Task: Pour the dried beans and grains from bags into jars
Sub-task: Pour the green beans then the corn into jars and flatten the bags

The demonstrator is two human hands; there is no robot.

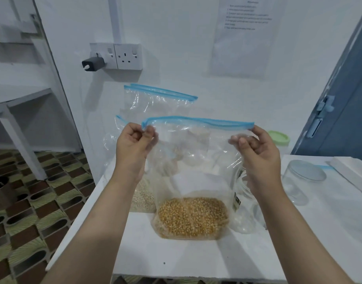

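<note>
pinching one corn bag (193, 201) with left hand (133, 144) and right hand (256, 152).

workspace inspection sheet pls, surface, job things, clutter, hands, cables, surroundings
surface: white table, mostly bare at the front.
job's things: corn bag upright on the table, blue zip strip at top; grain bag behind it to the left; empty bags against the wall; glass jar open and empty on the right; green-lidded jar behind.
clutter: white board at the right edge.
hands: left hand and right hand each pinch a top corner of the corn bag.
cables: black plug in the wall socket; no cord clearly seen.
surroundings: paper notice, white shelving, blue door, patterned floor.
</note>
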